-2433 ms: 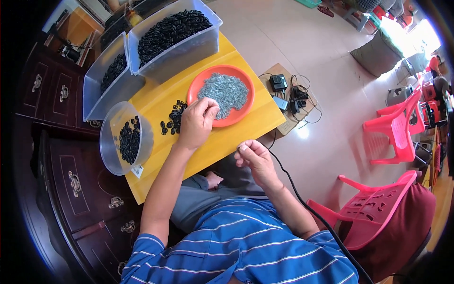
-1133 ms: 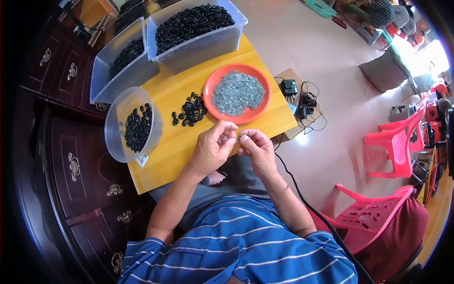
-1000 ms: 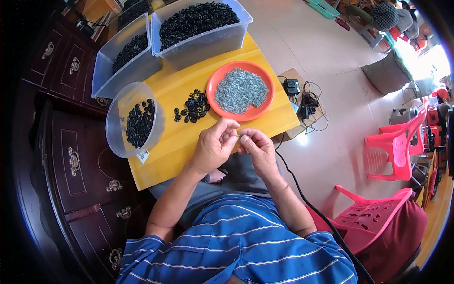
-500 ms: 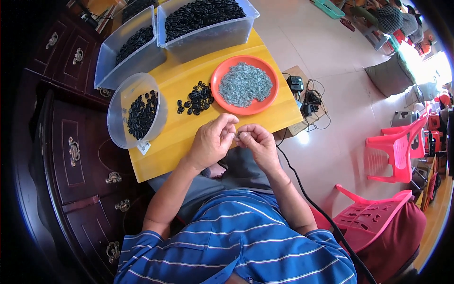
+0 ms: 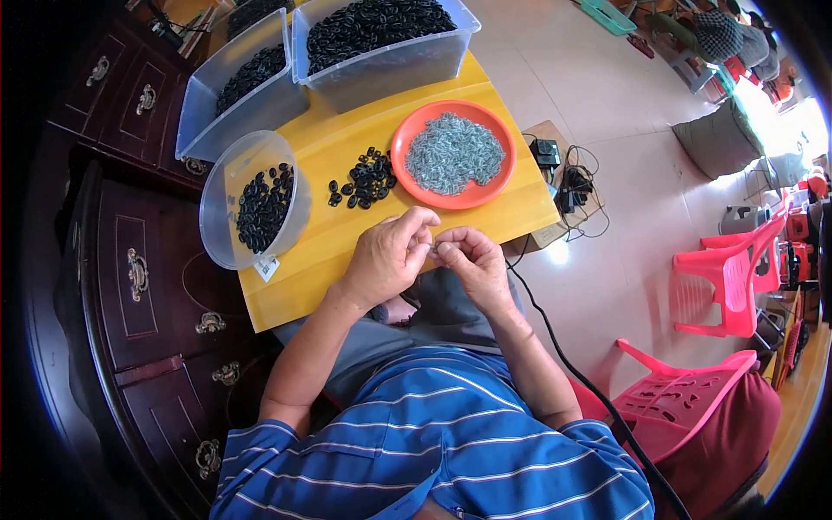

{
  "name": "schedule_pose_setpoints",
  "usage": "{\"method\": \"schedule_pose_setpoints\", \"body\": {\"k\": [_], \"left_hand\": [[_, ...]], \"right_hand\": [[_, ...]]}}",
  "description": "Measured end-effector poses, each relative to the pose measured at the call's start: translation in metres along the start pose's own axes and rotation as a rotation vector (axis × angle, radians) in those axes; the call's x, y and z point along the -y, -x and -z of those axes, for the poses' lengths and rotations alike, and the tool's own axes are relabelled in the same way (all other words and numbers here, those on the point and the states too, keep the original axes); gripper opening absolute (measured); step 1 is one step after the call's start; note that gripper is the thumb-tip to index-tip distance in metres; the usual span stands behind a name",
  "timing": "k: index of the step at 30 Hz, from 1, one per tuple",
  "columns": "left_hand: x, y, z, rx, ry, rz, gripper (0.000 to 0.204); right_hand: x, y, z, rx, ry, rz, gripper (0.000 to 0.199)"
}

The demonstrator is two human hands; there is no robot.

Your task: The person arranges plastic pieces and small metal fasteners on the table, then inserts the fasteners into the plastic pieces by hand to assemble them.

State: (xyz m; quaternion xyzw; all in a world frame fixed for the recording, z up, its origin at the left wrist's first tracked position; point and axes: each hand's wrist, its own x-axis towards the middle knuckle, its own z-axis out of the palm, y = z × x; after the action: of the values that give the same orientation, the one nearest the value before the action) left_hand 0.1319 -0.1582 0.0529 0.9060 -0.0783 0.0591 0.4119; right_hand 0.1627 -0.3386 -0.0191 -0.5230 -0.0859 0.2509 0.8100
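Note:
My left hand (image 5: 392,253) and my right hand (image 5: 471,264) meet over the near edge of the yellow table (image 5: 325,232). Both are closed in a pinch, fingertips nearly touching. Something tiny sits between them, mostly covered by the fingers and too small to name. Just beyond the hands lies an orange-red plate (image 5: 505,178) heaped with small clear, greyish slivers (image 5: 453,154). Left of the plate is a loose pile of small black oval pieces (image 5: 371,179). Farther left, a round clear tub (image 5: 211,208) contains more black oval pieces (image 5: 263,208).
Two clear bins, one (image 5: 386,82) at the back and another (image 5: 198,130) beside it, hold many black pieces. Dark drawers (image 5: 134,269) flank the left. Adapters with cables (image 5: 572,186) lie right of the table. A black cord (image 5: 555,334) runs past my right arm toward pink chairs (image 5: 676,394).
The table and its contents sit very slightly farther right in the picture. Both hands keep the same pinching pose, with hardly any finger movement.

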Motion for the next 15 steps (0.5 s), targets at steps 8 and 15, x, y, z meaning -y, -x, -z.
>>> {"method": "schedule_pose_setpoints", "body": {"k": [8,15], "left_hand": [[-0.0031,-0.0008,-0.0026,-0.008,0.024,0.004,0.029],[0.0023,0.0030,-0.0052,-0.021,0.028,0.020,0.033]], "right_hand": [[-0.0029,0.0000,0.0035,-0.031,0.064,0.015,0.012],[0.0019,0.0023,0.0013,-0.068,0.080,-0.012,0.013]]}}
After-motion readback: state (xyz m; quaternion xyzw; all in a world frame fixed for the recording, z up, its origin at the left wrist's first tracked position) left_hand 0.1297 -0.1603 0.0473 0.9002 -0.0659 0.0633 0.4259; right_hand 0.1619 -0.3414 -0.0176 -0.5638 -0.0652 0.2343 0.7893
